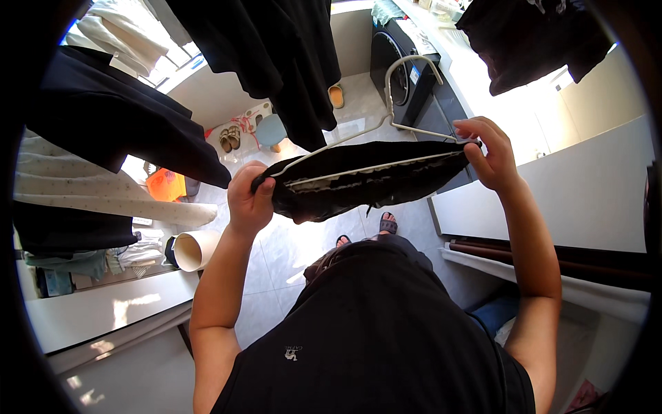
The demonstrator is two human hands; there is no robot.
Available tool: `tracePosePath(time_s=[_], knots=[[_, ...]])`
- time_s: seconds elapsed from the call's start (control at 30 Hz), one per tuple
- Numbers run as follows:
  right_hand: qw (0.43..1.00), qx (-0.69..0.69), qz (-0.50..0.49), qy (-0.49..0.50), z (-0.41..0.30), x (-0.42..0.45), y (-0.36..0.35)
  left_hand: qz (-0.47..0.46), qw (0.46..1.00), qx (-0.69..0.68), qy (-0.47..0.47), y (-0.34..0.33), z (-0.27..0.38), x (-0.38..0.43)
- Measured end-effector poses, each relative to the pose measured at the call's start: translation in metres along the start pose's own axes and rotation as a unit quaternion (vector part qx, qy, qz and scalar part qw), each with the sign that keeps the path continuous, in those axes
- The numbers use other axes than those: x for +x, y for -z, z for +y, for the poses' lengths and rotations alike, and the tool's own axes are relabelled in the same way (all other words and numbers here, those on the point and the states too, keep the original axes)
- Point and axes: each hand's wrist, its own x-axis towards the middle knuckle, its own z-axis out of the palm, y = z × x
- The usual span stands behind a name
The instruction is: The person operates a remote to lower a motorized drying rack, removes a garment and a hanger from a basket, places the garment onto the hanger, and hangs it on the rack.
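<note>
A black garment is stretched across a pale clothes hanger in front of my chest. Its upper opening gapes, and the hanger's straight lower bar runs across it. The hook points up and away from me. My left hand grips the garment's left corner together with that end of the hanger, thumb on the near side. At the opposite corner, my right hand holds the cloth by the hanger's tip, with thumb below and fingers raised above. The garment's lower part is foreshortened, so its kind is unclear.
Dark clothes hang ahead, with another dark garment at left and one at upper right. A front-loading washing machine stands beyond the hanger. Sandals and a round blue stool are on the tiled floor.
</note>
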Motion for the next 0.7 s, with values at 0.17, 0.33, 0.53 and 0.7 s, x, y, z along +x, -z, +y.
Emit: tracePosePath(time_s=[0.17, 0.33, 0.53, 0.7], knots=[[0.997, -0.053, -0.050, 0.022, 0.000, 0.004, -0.012, 0.003, 1.000, 0.000, 0.010, -0.003, 0.003, -0.001], [0.997, -0.047, -0.056, -0.036, 0.004, -0.002, -0.012, -0.015, 1.000, 0.022, 0.015, -0.003, 0.004, -0.004], [0.872, 0.328, 0.255, -0.261, 0.052, -0.027, -0.032, -0.028, 0.995, 0.015, 0.100, -0.006, 0.020, -0.003], [0.732, 0.436, 0.214, -0.478, 0.076, -0.083, -0.113, -0.053, 0.990, 0.059, 0.113, -0.011, 0.029, 0.006]])
